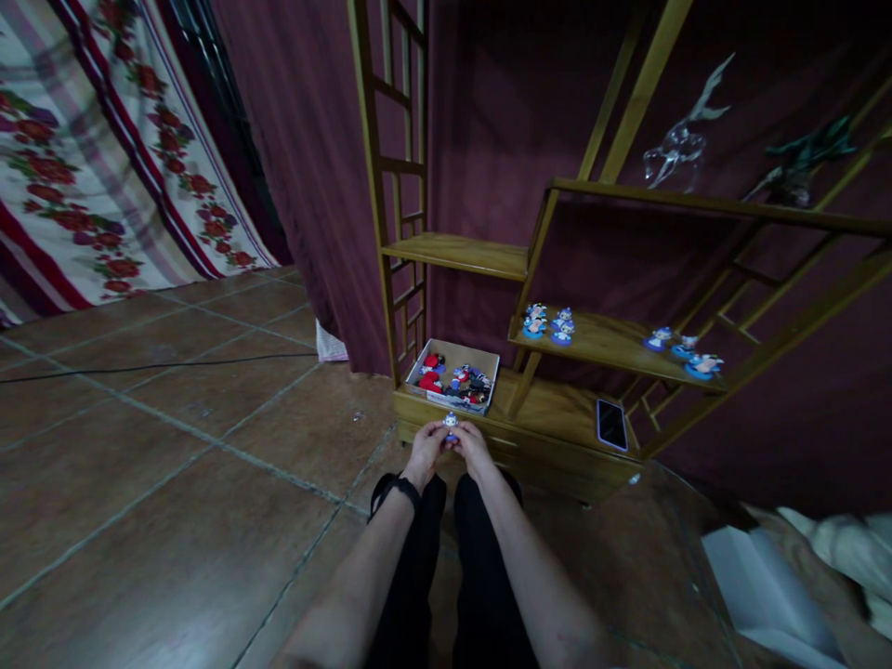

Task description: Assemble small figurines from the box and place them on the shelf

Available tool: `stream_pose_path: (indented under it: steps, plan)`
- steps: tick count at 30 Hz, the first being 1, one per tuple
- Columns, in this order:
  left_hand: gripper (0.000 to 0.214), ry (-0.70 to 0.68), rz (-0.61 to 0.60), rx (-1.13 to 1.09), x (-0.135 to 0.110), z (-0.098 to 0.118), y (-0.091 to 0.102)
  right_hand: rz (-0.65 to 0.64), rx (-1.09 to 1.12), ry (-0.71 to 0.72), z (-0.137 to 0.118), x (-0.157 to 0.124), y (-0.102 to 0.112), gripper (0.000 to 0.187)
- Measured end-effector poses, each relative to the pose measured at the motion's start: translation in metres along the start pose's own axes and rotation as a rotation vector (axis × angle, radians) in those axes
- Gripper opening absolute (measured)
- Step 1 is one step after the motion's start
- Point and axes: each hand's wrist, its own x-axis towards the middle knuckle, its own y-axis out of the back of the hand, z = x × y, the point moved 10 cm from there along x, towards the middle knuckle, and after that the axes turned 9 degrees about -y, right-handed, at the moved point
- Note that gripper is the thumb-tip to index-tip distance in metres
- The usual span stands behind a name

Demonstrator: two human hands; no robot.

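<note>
My left hand (426, 448) and my right hand (472, 446) meet in front of me, fingers pinched together on one small blue and white figurine (451, 423). They hover just before the lowest board of a wooden shelf (460, 253). Right behind them a white cardboard box (490, 358) holds several small red and blue toys. On the middle shelf board stands a group of similar figurines (549, 324), and more figurines (687, 351) stand further right. A black band sits on my left wrist.
A phone (611, 424) lies on the bottom board at the right. A glass deer (679, 139) and a dark ornament (801, 163) stand on the top board. Maroon curtains hang behind, a floral cloth at left. A black cable (153, 364) crosses the tiled floor.
</note>
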Motion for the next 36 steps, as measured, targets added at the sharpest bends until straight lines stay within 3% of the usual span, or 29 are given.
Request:
stream_pose_path:
  steps: [22,29,32,33,36]
  plan:
    - [0.028,-0.017,-0.021,-0.003,0.0,0.003,0.0,-0.032,0.017,0.013,-0.003,-0.004,-0.003,0.021]
    - [0.028,0.005,0.001,-0.003,0.0,0.001,0.001,0.084,0.024,0.11,-0.011,-0.024,0.011,0.029]
    - [0.028,0.029,0.009,0.008,-0.001,0.0,0.001,0.217,-0.029,0.117,-0.047,-0.051,0.029,0.027]
    - [0.028,0.036,0.009,0.01,-0.001,0.0,0.001,0.247,-0.053,0.153,-0.072,-0.065,0.032,0.026]
    - [0.028,0.055,0.015,0.018,-0.003,-0.001,0.001,0.141,-0.131,0.457,-0.175,-0.115,0.019,0.024]
